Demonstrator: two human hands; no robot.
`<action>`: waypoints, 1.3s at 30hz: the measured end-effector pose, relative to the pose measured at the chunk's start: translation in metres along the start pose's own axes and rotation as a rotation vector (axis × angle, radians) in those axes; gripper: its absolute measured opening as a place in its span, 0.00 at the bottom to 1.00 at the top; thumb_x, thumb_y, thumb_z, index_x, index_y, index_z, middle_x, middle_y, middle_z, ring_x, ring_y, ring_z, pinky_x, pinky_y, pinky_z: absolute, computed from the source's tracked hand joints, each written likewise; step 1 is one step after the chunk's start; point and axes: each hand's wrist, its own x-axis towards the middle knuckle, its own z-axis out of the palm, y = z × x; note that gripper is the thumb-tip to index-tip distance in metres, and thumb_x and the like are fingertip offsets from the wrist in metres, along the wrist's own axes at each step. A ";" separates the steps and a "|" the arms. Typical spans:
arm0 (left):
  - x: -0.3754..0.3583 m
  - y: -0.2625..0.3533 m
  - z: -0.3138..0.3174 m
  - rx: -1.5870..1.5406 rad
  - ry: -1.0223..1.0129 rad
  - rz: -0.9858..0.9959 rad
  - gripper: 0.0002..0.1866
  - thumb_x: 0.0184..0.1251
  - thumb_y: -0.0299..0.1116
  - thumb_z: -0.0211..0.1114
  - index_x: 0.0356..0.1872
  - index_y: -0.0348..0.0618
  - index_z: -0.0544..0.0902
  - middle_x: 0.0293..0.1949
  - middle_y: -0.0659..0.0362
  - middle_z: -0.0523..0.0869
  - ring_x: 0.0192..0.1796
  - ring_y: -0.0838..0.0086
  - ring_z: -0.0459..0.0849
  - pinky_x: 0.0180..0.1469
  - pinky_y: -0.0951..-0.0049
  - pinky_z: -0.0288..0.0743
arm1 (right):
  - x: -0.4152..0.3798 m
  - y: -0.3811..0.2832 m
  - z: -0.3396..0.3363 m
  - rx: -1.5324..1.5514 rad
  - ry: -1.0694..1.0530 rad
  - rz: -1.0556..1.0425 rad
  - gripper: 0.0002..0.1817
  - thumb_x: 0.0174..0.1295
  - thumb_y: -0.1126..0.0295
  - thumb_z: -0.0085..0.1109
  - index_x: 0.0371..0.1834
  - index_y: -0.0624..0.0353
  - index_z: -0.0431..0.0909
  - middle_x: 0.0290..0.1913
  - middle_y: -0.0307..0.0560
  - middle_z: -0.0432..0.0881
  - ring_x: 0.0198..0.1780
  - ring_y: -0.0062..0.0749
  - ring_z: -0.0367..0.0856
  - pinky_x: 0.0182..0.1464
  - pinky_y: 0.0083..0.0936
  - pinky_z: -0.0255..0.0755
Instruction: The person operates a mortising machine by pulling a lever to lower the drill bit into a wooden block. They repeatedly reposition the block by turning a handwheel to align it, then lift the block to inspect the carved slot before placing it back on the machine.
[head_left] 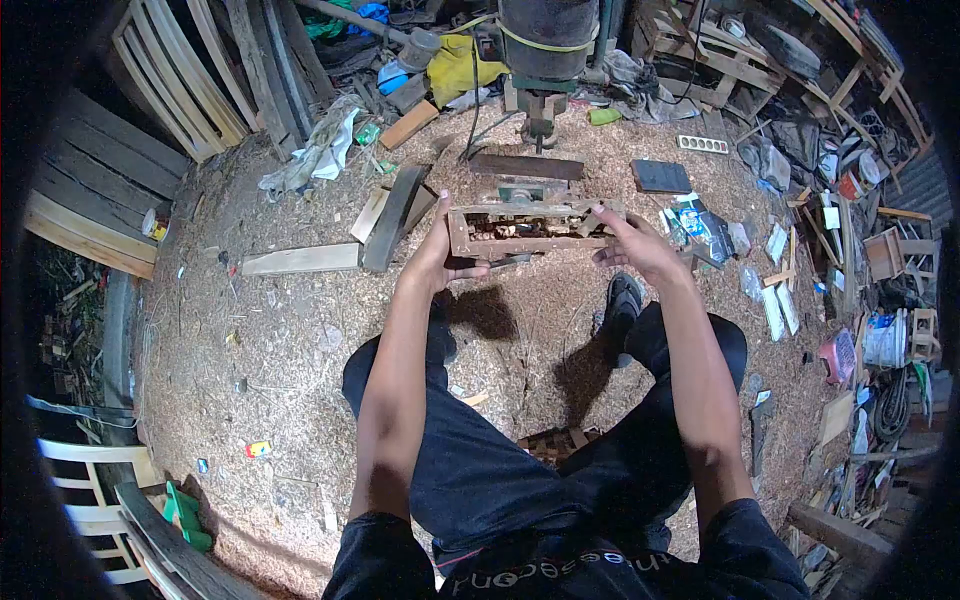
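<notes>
A rectangular wooden frame (530, 244) with a long opening is held level in front of my knees. My left hand (436, 250) grips its left end, thumb on the near side and a finger along the edge. At the right end my right hand (640, 245) is closed on the frame, near a small wooden piece at its corner. Through the opening, wood chips and bits show. Just beyond the frame stands the base of a drill-press-like machine (537, 120), with a dark board (526, 167) beside it.
Wood shavings cover the ground (280, 350). Planks (300, 259) lie to the left, and a dark flat block (661, 176) and a power strip (703, 144) lie at the right. A green object (186, 515) sits at lower left. My shoe (624, 298) is below the frame.
</notes>
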 end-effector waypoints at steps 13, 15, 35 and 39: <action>0.016 -0.011 -0.009 -0.211 -0.023 0.180 0.35 0.66 0.60 0.57 0.64 0.43 0.73 0.52 0.52 0.84 0.49 0.62 0.87 0.44 0.56 0.85 | 0.007 0.009 -0.002 -0.238 -0.088 -0.332 0.45 0.57 0.64 0.69 0.73 0.74 0.58 0.61 0.62 0.78 0.59 0.38 0.81 0.59 0.32 0.77; 0.005 -0.005 -0.003 -0.188 0.020 0.154 0.34 0.68 0.59 0.56 0.64 0.42 0.74 0.51 0.52 0.84 0.48 0.62 0.87 0.43 0.58 0.85 | 0.011 0.019 0.000 -0.380 0.033 -0.485 0.43 0.55 0.67 0.71 0.73 0.69 0.61 0.61 0.64 0.78 0.61 0.44 0.80 0.61 0.35 0.76; 0.035 -0.035 -0.039 0.061 -0.029 0.040 0.31 0.74 0.65 0.48 0.50 0.46 0.82 0.41 0.58 0.87 0.40 0.72 0.87 0.34 0.68 0.85 | -0.023 0.013 0.042 -1.034 -0.072 -0.694 0.14 0.61 0.73 0.60 0.51 0.59 0.77 0.32 0.65 0.84 0.37 0.60 0.85 0.40 0.53 0.75; 0.008 -0.024 -0.019 0.111 0.044 0.070 0.33 0.75 0.64 0.50 0.58 0.42 0.80 0.49 0.55 0.87 0.47 0.69 0.87 0.46 0.66 0.84 | -0.006 0.016 0.042 -0.593 0.164 -0.548 0.13 0.66 0.69 0.59 0.50 0.62 0.76 0.30 0.63 0.84 0.35 0.57 0.87 0.40 0.50 0.76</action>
